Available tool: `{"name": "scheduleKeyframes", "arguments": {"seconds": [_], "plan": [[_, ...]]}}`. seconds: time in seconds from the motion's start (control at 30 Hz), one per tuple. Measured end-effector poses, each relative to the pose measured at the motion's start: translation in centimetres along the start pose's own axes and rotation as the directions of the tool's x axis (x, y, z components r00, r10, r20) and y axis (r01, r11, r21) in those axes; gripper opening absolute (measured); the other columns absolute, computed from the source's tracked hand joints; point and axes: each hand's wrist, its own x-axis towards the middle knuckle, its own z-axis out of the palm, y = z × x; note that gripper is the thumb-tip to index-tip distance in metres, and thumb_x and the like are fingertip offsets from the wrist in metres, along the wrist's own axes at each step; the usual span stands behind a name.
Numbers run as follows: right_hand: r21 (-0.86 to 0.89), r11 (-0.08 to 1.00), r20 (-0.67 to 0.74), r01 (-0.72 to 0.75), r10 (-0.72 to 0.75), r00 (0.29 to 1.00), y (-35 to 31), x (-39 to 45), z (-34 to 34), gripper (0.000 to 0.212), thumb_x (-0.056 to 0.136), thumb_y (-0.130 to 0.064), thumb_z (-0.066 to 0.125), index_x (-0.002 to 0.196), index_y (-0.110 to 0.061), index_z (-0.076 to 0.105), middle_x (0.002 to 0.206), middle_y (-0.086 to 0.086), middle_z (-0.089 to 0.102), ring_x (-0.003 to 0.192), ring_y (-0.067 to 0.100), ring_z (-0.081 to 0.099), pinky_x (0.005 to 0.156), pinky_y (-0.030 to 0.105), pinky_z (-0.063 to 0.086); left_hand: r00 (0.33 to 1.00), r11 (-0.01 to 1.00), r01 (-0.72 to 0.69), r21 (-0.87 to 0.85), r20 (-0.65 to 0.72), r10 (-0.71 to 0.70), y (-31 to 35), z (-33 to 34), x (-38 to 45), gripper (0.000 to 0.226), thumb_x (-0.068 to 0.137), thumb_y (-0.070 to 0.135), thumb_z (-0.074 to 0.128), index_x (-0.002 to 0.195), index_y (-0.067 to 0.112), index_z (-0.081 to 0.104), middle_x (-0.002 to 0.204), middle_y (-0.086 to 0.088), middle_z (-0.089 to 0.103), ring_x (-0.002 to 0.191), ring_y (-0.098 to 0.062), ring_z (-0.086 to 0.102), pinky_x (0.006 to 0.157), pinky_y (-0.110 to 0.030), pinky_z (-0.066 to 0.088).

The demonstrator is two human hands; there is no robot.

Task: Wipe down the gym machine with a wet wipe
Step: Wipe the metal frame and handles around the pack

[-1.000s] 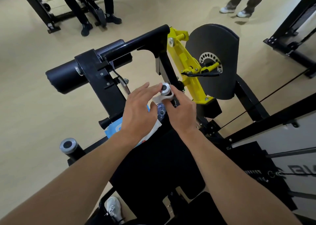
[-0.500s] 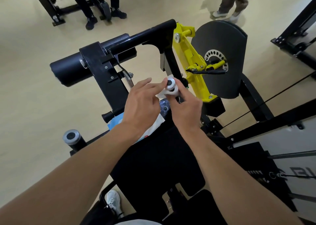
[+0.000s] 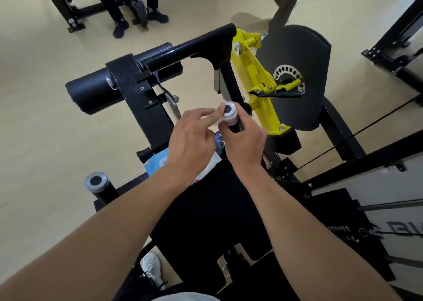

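The black gym machine (image 3: 137,88) with a yellow lever arm (image 3: 256,72) fills the middle of the view. Its right handle (image 3: 229,111) ends in a silver cap. A white wet wipe (image 3: 216,123) is wrapped around that handle just below the cap. My right hand (image 3: 245,140) grips the handle through the wipe. My left hand (image 3: 192,140) is beside it, with fingertips touching the wipe near the cap. A blue and white wipe packet (image 3: 158,163) lies on the black seat (image 3: 206,209), partly under my left wrist.
A second handle with a silver cap (image 3: 97,183) sticks up at the left. A black roller pad (image 3: 91,90) lies behind it. A dark round cover (image 3: 297,72) and cables are at the right. People's legs stand at the back on the beige floor (image 3: 45,152).
The view has shifted so the machine sits lower and closer. Both hands stay on the right handle, with the wipe worked around the cap end.
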Motion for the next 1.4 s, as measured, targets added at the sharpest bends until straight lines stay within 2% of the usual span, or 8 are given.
{"name": "scheduleKeyframes", "arguments": {"seconds": [0.3, 0.57, 0.67, 0.77, 0.87, 0.97, 1.17, 1.4], "plan": [[-0.039, 0.998, 0.055, -0.046, 0.048, 0.997, 0.1, 0.9, 0.3, 0.034, 0.084, -0.011, 0.079, 0.118, -0.010, 0.073, 0.103, 0.003, 0.076, 0.092, 0.000, 0.059, 0.079, 0.002, 0.046, 0.999, 0.999, 0.019, 0.035, 0.029, -0.020, 0.0, 0.0, 0.0, 0.068, 0.087, -0.005, 0.055, 0.144, 0.032, 0.055, 0.134, -0.001, 0.062, 0.125, -0.024, 0.050, 0.101, -0.038, 0.046], [0.098, 0.990, 0.466, -0.106, 0.049, 0.883, 0.5, -1.3, -2.6, 0.081, 0.092, -0.002, 0.056, 0.161, -0.021, 0.018, 0.162, -0.004, 0.032, 0.149, 0.009, 0.029, 0.119, 0.028, 0.034, 0.999, 0.999, 0.020, 0.028, 0.045, -0.022, 0.1, -0.2, -0.2, 0.076, 0.083, -0.012, 0.051, 0.146, 0.029, 0.052, 0.134, -0.002, 0.062, 0.126, -0.024, 0.049, 0.103, -0.036, 0.045], [-0.003, 0.995, 0.430, -0.098, 0.089, 0.898, 1.4, -1.3, -2.7, 0.056, 0.107, -0.024, 0.043, 0.160, -0.023, 0.024, 0.159, -0.005, 0.040, 0.146, 0.007, 0.034, 0.114, 0.018, 0.031, 0.999, 0.999, 0.015, 0.036, 0.045, -0.017, 0.0, -0.3, 0.0, 0.080, 0.080, -0.018, 0.049, 0.146, 0.029, 0.052, 0.133, -0.003, 0.062, 0.125, -0.024, 0.050, 0.102, -0.034, 0.044], [-0.118, 0.975, 0.344, -0.189, 0.219, 0.913, 2.5, -1.0, -2.1, 0.047, 0.105, -0.028, 0.052, 0.151, -0.023, 0.044, 0.137, -0.001, 0.062, 0.127, 0.015, 0.056, 0.109, 0.034, 0.046, 0.998, 0.999, 0.018, 0.039, 0.056, -0.020, 0.1, -0.5, 0.0, 0.084, 0.078, -0.020, 0.047, 0.146, 0.030, 0.051, 0.134, -0.002, 0.062, 0.125, -0.023, 0.049, 0.103, -0.034, 0.044], [-0.096, 0.992, 0.228, -0.084, 0.104, 0.968, 1.8, -0.5, -1.6, 0.044, 0.100, -0.027, 0.062, 0.143, -0.021, 0.056, 0.117, -0.002, 0.072, 0.102, 0.010, 0.064, 0.091, 0.026, 0.054, 0.997, 0.999, 0.025, 0.024, 0.072, -0.027, 0.0, -0.7, 0.0, 0.086, 0.077, -0.020, 0.047, 0.146, 0.031, 0.051, 0.135, -0.001, 0.061, 0.126, -0.023, 0.048, 0.104, -0.036, 0.044], [-0.067, 0.997, 0.099, 0.033, -0.027, 0.995, 0.6, -0.3, -0.9, 0.045, 0.096, -0.018, 0.070, 0.140, -0.014, 0.059, 0.122, 0.000, 0.072, 0.113, 0.011, 0.065, 0.095, 0.022, 0.052, 0.997, 0.999, 0.034, 0.006, 0.076, -0.034, 0.1, -0.7, 0.0, 0.087, 0.076, -0.020, 0.048, 0.146, 0.030, 0.051, 0.135, -0.002, 0.061, 0.127, -0.023, 0.048, 0.106, -0.037, 0.043], [-0.183, 0.970, 0.213, -0.158, 0.196, 0.957, 4.4, -1.2, -0.9, 0.042, 0.097, -0.020, 0.067, 0.139, -0.019, 0.060, 0.114, -0.001, 0.074, 0.108, 0.018, 0.067, 0.097, 0.046, 0.054, 0.996, 0.999, 0.046, 0.010, 0.075, -0.046, 0.2, -0.8, -0.1, 0.088, 0.077, -0.020, 0.047, 0.147, 0.032, 0.050, 0.131, 0.000, 0.063, 0.124, -0.021, 0.050, 0.106, -0.034, 0.042], [-0.068, 0.996, 0.117, 0.050, -0.042, 0.992, 1.3, -0.1, -0.9, 0.037, 0.099, -0.020, 0.064, 0.135, -0.012, 0.064, 0.096, -0.005, 0.072, 0.086, -0.001, 0.059, 0.074, 0.002, 0.042, 0.997, 0.999, 0.046, -0.021, 0.064, -0.044, 0.6, -1.0, 0.1, 0.088, 0.073, -0.019, 0.046, 0.145, 0.031, 0.053, 0.129, -0.001, 0.067, 0.121, -0.024, 0.053, 0.103, -0.037, 0.044]]}}
